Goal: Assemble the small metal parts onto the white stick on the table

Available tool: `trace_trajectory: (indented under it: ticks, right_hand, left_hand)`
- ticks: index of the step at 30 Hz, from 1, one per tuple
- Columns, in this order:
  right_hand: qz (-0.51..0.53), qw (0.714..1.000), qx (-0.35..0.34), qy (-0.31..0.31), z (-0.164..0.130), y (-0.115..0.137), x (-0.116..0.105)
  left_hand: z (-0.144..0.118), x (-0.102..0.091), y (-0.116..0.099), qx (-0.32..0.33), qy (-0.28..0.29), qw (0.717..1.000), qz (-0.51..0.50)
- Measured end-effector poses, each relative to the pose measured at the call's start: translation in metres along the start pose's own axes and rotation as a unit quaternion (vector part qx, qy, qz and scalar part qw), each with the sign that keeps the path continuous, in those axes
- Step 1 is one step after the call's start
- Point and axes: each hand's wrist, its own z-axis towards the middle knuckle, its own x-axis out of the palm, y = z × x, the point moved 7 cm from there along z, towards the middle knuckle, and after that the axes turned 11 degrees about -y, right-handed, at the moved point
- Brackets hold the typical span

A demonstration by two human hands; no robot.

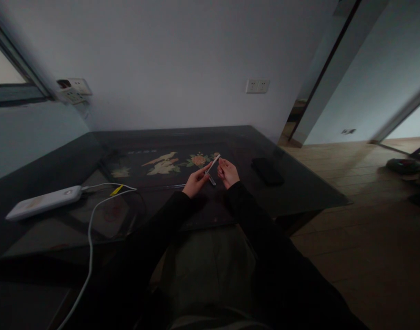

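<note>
just right of the frame's centre, the left hand pinches the lower part of a thin white pen, which slants up toward the right. the right hand sits just beside it with fingers curled; it seems to hold a small pale piece, perhaps a cap, though the dim view leaves that unclear. both hands hover over a dark glass table with a bird-and-flower inlay. a dark phone lies to the right, and a white power bank with a white cable lies at the left.
</note>
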Motion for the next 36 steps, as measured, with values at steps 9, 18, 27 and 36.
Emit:
trace_trajectory:
  ticks: [9,18,27,36]
  right_hand:
    - [0.0,1.0,0.01,0.001,-0.001,-0.001,0.001]
    - [0.001,1.0,0.011,-0.01,-0.001,0.0,-0.001]
    - [-0.011,1.0,0.021,-0.021,-0.002,0.001,0.0]
    - [-0.012,1.0,0.013,-0.022,-0.003,0.002,0.001]
  left_hand:
    - [0.0,-0.01,-0.005,0.03,-0.057,0.993,0.103]
    - [-0.006,0.003,-0.005,0.003,0.013,1.0,-0.004]
    - [-0.002,0.004,0.004,-0.032,0.025,0.998,-0.047]
    - [0.018,-0.053,0.023,-0.058,-0.174,0.982,0.041]
